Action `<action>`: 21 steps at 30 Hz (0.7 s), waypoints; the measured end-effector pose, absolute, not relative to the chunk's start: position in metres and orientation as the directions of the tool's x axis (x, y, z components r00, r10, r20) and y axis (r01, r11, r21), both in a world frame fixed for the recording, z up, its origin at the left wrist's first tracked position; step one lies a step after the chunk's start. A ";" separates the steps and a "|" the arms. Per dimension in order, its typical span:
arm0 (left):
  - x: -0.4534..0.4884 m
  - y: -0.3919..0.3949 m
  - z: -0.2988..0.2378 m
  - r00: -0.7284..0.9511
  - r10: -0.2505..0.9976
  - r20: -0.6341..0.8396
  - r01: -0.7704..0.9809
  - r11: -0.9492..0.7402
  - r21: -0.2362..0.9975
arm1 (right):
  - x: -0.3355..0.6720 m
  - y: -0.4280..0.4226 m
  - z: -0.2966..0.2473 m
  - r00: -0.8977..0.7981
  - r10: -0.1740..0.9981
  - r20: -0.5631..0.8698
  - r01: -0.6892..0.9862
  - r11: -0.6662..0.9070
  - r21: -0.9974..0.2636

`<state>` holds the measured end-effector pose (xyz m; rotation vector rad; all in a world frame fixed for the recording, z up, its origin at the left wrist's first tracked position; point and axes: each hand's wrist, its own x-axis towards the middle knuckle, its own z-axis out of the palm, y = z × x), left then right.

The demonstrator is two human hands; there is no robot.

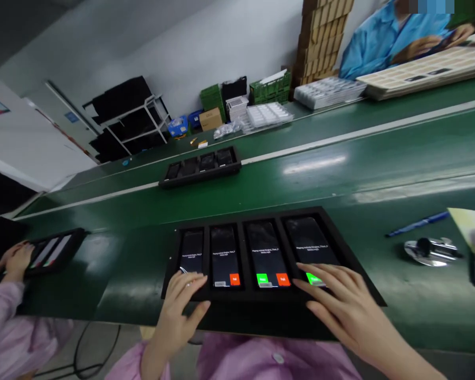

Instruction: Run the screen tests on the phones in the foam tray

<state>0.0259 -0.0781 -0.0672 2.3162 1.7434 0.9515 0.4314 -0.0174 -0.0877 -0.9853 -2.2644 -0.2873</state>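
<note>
In front of me lies a black foam tray (243, 293) with several smartphones in its slots, screens lit with white text. My left hand (178, 303) is over the lower end of the leftmost phone (192, 245), fingers stretched and thumb apart. Over the lower part of the rightmost phone (306, 235) is my right hand (338, 295), its fingers spread and partly hiding a green button. Between them, one middle phone (225, 248) shows a red button, and another phone (262, 248) shows green and red buttons. Whether my fingertips touch the glass, I cannot tell.
A second black tray (201, 178) with phones lies farther back on the green bench. At left, a co-worker's hands (18, 258) are at another tray (77, 240). On the right are a blue pen (417, 224) and a shiny metal object (433, 252). Another person (380, 39) sits opposite.
</note>
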 end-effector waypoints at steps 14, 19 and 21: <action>0.059 -0.084 -0.090 0.282 0.866 0.414 0.941 -0.334 0.056 | 0.404 -0.014 -0.067 -0.492 0.608 0.623 0.629 0.743 -0.228; 0.058 -0.089 -0.083 0.243 0.902 0.357 0.957 -0.282 0.063 | 0.429 -0.026 -0.081 -0.413 0.653 0.635 0.666 0.692 -0.279; 0.040 -0.097 -0.083 0.159 0.917 0.365 0.972 -0.211 0.106 | 0.450 -0.029 -0.097 -0.343 0.718 0.605 0.712 0.619 -0.331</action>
